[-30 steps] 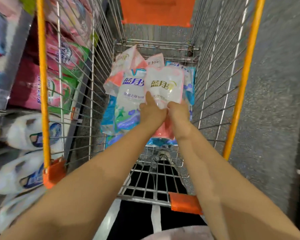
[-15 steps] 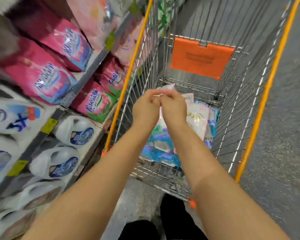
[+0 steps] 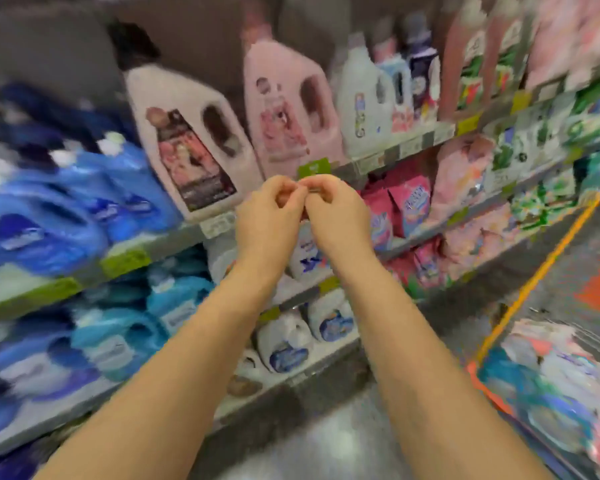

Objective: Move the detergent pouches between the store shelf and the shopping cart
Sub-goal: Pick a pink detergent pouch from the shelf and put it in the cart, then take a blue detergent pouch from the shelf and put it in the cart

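My left hand (image 3: pixel 271 216) and my right hand (image 3: pixel 340 220) are raised side by side in front of the store shelf (image 3: pixel 406 233). Their fingertips meet and pinch the thin pale top edge of a detergent pouch (image 3: pixel 310 186). A white patch with blue print shows between my wrists; through the blur I cannot tell whether it is the pouch or a shelf bottle. The shopping cart (image 3: pixel 534 271) with its orange rim is at the lower right, with several pouches (image 3: pixel 551 382) lying in it. Pink pouches (image 3: pixel 411 202) stand on the shelf just right of my hands.
Large pink and white jugs (image 3: pixel 281 112) fill the upper shelf. Blue bottles (image 3: pixel 84 209) crowd the left shelves, and white bottles (image 3: pixel 284 344) the low ones. Green packs (image 3: pixel 541 199) sit at the far right. Grey floor (image 3: pixel 326 438) runs between shelf and cart.
My view swung left from the cart to the shelf. Both hands rose out of the cart, still pinched together on the pouch's top, and now hover before the shelf.
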`<state>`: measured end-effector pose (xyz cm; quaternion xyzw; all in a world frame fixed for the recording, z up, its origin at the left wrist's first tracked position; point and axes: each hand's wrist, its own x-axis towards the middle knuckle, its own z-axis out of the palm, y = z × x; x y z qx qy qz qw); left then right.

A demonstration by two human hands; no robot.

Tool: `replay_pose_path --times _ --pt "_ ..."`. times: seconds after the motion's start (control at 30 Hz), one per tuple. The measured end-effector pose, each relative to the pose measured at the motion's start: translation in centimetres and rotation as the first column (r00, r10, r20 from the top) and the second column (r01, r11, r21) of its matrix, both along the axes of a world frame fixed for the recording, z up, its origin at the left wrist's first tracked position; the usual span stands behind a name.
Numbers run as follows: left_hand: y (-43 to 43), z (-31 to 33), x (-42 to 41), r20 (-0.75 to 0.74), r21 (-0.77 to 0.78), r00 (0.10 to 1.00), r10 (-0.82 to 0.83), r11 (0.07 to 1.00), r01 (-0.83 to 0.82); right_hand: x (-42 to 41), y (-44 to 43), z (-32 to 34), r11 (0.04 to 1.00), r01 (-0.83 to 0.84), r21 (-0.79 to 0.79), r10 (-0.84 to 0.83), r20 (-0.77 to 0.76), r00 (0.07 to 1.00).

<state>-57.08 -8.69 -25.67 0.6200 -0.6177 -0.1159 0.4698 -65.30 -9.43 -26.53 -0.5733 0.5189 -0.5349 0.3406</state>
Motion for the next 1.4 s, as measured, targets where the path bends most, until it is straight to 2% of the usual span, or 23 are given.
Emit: replay_pose_path --times 0.1,0.17,0.33,0.5,0.6,0.77,0.87,0.97,1.13,1.23,1.3,1.4 --pt "2.8 4.3 10.7 0.049 -0.092 0.985 0.163 0.983 -0.158 10.6 1.7 4.4 0.979 -0.169 -0.111 0.169 -0.007 0.986" --pt "4.1 6.3 15.0 0.045 -0.125 0.979 0.197 0.974 -0.19 14.8 2.3 6.5 0.953 -0.244 -0.18 0.243 -0.026 0.97" --pt "6.9 12.1 28.2 0.104 -0.258 0.918 0.383 0.901 -0.347 27.6 3.3 12.4 0.836 -0.449 -0.317 0.419 -0.16 0.894" --pt "7.3 18.2 37.5 0.231 -0.396 0.793 0.563 0.799 -0.452 37.1 1.7 18.6 0.676 -0.561 -0.478 0.496 -0.267 0.826" --pt "7.2 22.1 42.2 0.295 -0.462 0.692 0.659 0.732 -0.501 42.0 0.4 22.7 0.566 -0.612 -0.552 0.478 -0.385 0.79" --pt "6.8 26.0 49.8 0.321 -0.431 0.634 0.703 0.705 -0.563 49.8 -1.4 27.2 0.425 -0.734 -0.53 0.487 -0.549 0.679" --pt "6.4 27.3 54.5 0.321 -0.419 0.621 0.715 0.695 -0.584 53.7 -3.0 29.6 0.46 -0.74 -0.49 0.359 -0.659 0.661" --pt "6.0 28.4 59.6 0.321 -0.386 0.612 0.723 0.69 -0.613 57.3 -4.8 32.1 0.542 -0.697 -0.469 0.276 -0.685 0.675" --pt "3.7 30.7 67.1 0.337 -0.227 0.706 0.623 0.781 -0.582 62.8 -7.9 35.0 0.67 -0.562 -0.485 0.144 -0.658 0.739" --pt "1.1 31.5 70.3 0.301 -0.068 0.778 0.551 0.827 -0.559 65.1 -8.8 35.2 0.756 -0.497 -0.425 0.179 -0.597 0.782" --pt "-0.9 31.9 71.3 0.304 0.042 0.807 0.506 0.839 -0.542 66.7 -9.4 34.9 0.804 -0.501 -0.32 0.225 -0.616 0.755" --pt "-3.7 32.2 72.0 0.312 0.106 0.82 0.479 0.841 -0.531 69.5 -9.7 34.5 0.835 -0.531 -0.147 0.331 -0.637 0.697"
